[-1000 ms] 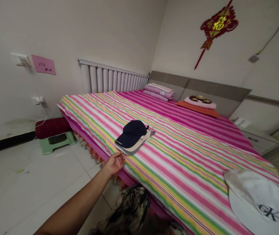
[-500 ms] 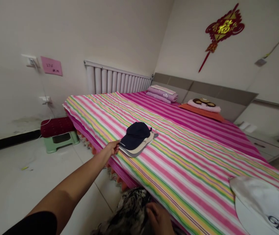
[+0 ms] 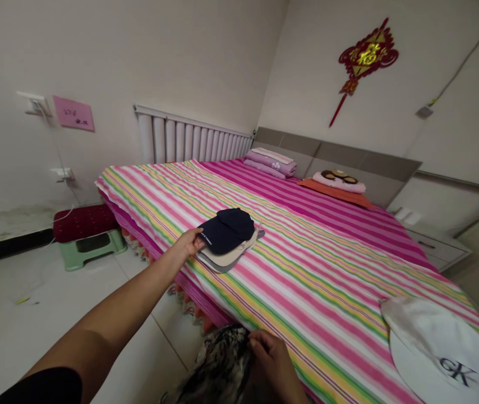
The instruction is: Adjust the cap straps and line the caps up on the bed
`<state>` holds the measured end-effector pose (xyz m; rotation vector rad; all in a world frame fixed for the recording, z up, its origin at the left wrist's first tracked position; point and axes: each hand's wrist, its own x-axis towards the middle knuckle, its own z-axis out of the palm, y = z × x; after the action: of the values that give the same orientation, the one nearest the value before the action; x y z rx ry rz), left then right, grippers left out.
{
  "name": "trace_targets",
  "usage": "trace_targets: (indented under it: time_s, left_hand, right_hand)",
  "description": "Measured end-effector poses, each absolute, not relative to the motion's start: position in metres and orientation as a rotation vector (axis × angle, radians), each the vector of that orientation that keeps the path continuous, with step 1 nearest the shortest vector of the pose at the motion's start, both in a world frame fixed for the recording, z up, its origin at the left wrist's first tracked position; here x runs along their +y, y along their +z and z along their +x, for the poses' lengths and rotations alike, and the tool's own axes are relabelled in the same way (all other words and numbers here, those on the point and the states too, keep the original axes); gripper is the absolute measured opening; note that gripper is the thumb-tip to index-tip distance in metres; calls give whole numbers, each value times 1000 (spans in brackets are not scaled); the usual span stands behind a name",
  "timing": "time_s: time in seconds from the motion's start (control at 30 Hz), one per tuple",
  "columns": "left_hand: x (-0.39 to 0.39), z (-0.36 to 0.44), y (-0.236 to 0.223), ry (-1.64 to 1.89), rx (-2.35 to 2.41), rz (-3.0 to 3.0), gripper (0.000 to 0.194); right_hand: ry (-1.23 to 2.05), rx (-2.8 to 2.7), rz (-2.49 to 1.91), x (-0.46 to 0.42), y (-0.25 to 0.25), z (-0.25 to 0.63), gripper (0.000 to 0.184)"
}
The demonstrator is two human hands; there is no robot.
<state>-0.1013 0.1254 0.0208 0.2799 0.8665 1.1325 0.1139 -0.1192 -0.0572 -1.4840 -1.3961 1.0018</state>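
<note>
My left hand (image 3: 192, 241) pinches the brim of a navy baseball cap (image 3: 226, 230), thumb on top. Beneath that cap lies a beige cap (image 3: 226, 258), and under it the edge of a grey cap (image 3: 222, 268) shows; the stack rests near the side of the bed. Low in the view, my right hand (image 3: 275, 356) hovers by the bed's edge, beside black-and-white patterned clothing (image 3: 222, 359). Its fingers are curled in, and no object shows in them. A white cap (image 3: 437, 331) with black letters lies on the bed at the lower right.
A striped sheet (image 3: 327, 280) covers the bed. Folded purple bedding (image 3: 268, 164) and a pink pillow (image 3: 336, 178) lie by the headboard (image 3: 349, 160). At left stands a green stool (image 3: 92, 249) with a dark red cushion (image 3: 83, 221). A radiator (image 3: 193, 134) lines the wall.
The navy cap has shifted slightly left and turned in my left hand, its brim lifted more off the beige cap. My right hand has come up a little. The view has swung slightly right.
</note>
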Motion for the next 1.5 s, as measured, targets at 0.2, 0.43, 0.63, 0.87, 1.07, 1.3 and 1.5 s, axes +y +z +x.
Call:
trace_targets:
  time_s: [0.2,0.43,0.63,0.87,1.07,1.3,1.5]
  left_hand:
    - [83,-71,33,1097,539,373,27]
    - [0,-30,-23,826,211,479,39]
    - [-52,-17,-58,485,78,433,38]
    - [-30,-5,-41,396,98,354,19]
    - [-33,11,-34,342,157,321,18]
    - [-33,15,-25,422,224,254,29]
    - [-38,19,-7,421,259,172,35]
  right_hand:
    - [1092,-1050,-1355,-101,-32,130,35]
    - [1213,-694,-841,-97,13,146,47]
    - [1219,-499,-748,-119,19,157,49]
    - [1267,-435,-782,-150,-2,174,28]
    - [1173,-349,-721,-158,9,170,36]
    - [1054,-329,-772,-158,18,166,35]
    - [1088,-315,-772,-159,10,168,34]
